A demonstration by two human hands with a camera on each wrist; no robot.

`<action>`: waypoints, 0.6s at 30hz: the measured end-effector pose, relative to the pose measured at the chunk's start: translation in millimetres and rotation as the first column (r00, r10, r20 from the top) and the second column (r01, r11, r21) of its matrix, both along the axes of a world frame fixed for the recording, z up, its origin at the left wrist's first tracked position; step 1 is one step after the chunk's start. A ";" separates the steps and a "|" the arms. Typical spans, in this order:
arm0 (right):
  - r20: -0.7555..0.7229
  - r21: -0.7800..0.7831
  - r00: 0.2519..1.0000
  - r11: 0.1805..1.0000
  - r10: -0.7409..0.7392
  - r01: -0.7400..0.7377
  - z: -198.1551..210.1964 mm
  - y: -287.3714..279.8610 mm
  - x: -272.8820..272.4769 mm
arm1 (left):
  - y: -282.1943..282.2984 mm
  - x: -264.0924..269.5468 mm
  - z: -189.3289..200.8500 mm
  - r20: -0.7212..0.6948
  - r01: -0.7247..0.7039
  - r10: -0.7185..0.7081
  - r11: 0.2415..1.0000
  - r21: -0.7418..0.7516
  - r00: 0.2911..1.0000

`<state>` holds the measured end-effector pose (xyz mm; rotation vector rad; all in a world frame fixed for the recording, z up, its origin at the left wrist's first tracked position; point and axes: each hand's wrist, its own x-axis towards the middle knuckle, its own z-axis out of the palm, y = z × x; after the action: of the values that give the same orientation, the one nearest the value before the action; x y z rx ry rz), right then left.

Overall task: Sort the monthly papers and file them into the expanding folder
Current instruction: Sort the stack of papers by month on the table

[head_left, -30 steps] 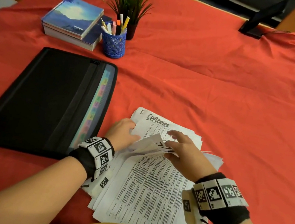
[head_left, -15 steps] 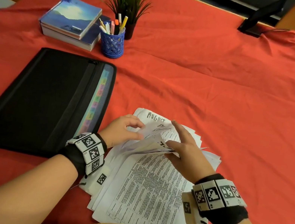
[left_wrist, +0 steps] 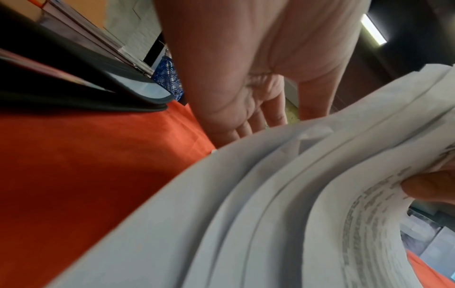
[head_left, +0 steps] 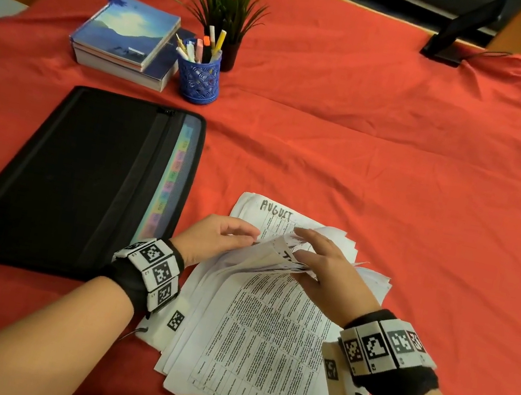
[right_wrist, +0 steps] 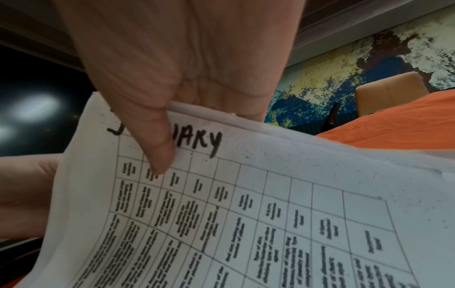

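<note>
Papers (head_left: 262, 337) lie under both hands: right hand (head_left: 330, 268) fingers clamp the lifted sheets (head_left: 277, 252); left hand (head_left: 210, 237) fingers curl beside them, grip indeterminate.

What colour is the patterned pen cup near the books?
The pen cup is blue; clearest in head view.
</note>
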<state>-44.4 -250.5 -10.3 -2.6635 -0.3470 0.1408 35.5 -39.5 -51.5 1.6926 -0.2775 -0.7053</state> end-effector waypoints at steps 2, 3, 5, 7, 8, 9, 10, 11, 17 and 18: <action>0.008 0.015 1.000 1.000 -0.001 0.001 -1.3 -0.6 -0.5 | -1.6 0.0 0.2 0.037 -0.004 0.003 1.000 0.024 0.999; 0.010 0.017 1.000 1.000 0.000 -0.001 -1.7 -1.0 -0.7 | -2.4 0.4 -0.1 0.039 -0.006 0.005 1.000 0.025 0.999; 0.025 0.007 1.000 1.000 0.010 -0.010 -2.4 -2.1 -0.6 | -3.7 0.8 1.0 0.033 -0.003 0.002 1.000 0.025 0.999; 0.031 0.006 0.999 1.000 0.015 -0.015 -2.5 -2.4 -0.6 | -5.4 0.5 2.3 0.048 0.015 -0.017 0.999 0.040 0.999; 0.030 0.009 0.999 1.000 0.016 -0.016 -2.6 -2.4 -0.5 | -6.4 0.6 3.0 0.065 0.023 -0.027 0.998 0.051 0.998; 0.029 0.012 0.999 1.000 0.014 -0.015 -2.7 -2.4 -0.5 | -7.5 1.0 3.0 0.087 0.028 -0.033 0.998 0.063 0.996; 0.027 0.014 1.000 1.000 0.012 -0.012 -2.8 -2.5 -0.7 | -8.9 1.4 3.4 0.113 0.028 -0.036 0.997 0.072 0.993; 0.029 0.016 1.000 1.000 0.010 -0.011 -3.0 -2.8 -0.9 | -10.3 1.5 3.4 0.137 0.027 -0.038 0.996 0.081 0.990; 0.058 0.017 0.998 1.000 0.022 -0.023 -3.2 -5.4 -4.1 | -17.2 -0.3 8.4 0.179 0.031 -0.043 0.997 0.069 0.983; 0.056 0.023 0.998 0.999 0.024 -0.025 -3.6 -5.9 -4.4 | -17.4 -0.4 9.6 0.159 0.045 -0.054 0.997 0.060 0.986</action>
<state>-48.8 -256.4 -13.9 -2.6445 -0.3965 0.0700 35.1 -56.8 -42.0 1.8052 -0.4177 -0.6184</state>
